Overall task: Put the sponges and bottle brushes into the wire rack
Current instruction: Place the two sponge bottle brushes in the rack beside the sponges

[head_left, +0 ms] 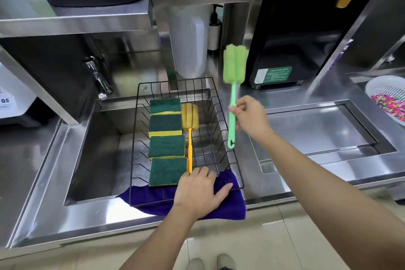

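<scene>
Stainless steel counter (54, 182) runs all round us, with a sunken sink (98, 160) cut into it, and we take the black wire rack (228, 136) sitting over that sink as our landmark. Inside the rack, along its left side, we see four green-and-yellow sponges (166, 141) laid in a column, green faces up, each slightly overlapping the next. Just right of them lies the orange bottle brush (189, 129), its yellow foam head toward the rack's far end and its handle pointing back at us. Under the rack's near edge a purple cloth (221, 208) is spread over the counter lip. Our left hand (198, 190) rests at the rack's near rim, fingers spread, touching the orange handle's tip. Our right hand (252, 116) is closed around the stem of the green bottle brush (234, 85), held upright in the air just beyond the rack's right wall, foam head uppermost.
</scene>
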Demonstrator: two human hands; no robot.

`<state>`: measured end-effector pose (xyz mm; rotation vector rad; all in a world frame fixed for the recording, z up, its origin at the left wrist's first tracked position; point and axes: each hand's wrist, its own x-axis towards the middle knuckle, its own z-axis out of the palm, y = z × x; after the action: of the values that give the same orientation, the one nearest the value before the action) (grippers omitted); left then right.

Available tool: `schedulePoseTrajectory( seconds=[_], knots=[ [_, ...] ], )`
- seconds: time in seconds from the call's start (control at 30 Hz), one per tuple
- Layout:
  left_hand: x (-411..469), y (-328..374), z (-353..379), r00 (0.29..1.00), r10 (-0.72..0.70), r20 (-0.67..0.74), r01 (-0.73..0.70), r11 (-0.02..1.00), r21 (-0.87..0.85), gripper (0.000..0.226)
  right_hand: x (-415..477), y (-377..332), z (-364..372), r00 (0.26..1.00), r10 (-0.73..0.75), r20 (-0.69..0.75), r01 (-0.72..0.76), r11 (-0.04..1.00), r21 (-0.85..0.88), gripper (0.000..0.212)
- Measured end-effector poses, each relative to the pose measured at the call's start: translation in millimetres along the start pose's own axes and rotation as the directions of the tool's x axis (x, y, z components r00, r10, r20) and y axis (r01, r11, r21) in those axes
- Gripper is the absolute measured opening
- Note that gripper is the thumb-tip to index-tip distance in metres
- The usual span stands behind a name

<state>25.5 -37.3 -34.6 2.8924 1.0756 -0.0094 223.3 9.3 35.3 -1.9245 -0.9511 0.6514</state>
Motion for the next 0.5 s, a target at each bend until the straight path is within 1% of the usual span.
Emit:
schedulePoseTrajectory(
  seconds=[0.1, 0.17, 0.27, 0.33, 0.4, 0.5],
  knots=[
    [-4, -9, -1, 0.998, -0.057, 0.033, 0.057, 0.998, 0.012, 0.067, -13, -9, 28, 0.988, 0.021, 0.153, -0.013, 0.999, -0.053, 0.011],
    [-6, -13, -1, 0.996, -0.074, 0.047, 0.072, 0.997, 0.028, 0.063, -20, -10, 45, 0.977, 0.054, 0.205, -0.031, 0.993, -0.116, 0.015],
    [-6, -14, -2, 0.995, -0.076, 0.06, 0.075, 0.997, 0.027, 0.064, -26, -6, 65, 0.971, 0.103, 0.217, -0.054, 0.974, -0.219, 0.017],
    [-6, -14, -2, 0.995, -0.07, 0.07, 0.07, 0.998, 0.01, 0.065, -27, -3, 76, 0.969, 0.111, 0.221, -0.04, 0.953, -0.299, 0.014],
    [-5, -14, -3, 0.995, -0.063, 0.071, 0.064, 0.998, -0.004, 0.066, -27, 1, 83, 0.964, 0.124, 0.234, -0.03, 0.929, -0.369, 0.016],
    [-5, -14, -1, 0.997, -0.052, 0.056, 0.053, 0.999, -0.012, 0.068, -27, 7, 88, 0.959, 0.147, 0.244, -0.029, 0.902, -0.43, 0.017]
  ],
)
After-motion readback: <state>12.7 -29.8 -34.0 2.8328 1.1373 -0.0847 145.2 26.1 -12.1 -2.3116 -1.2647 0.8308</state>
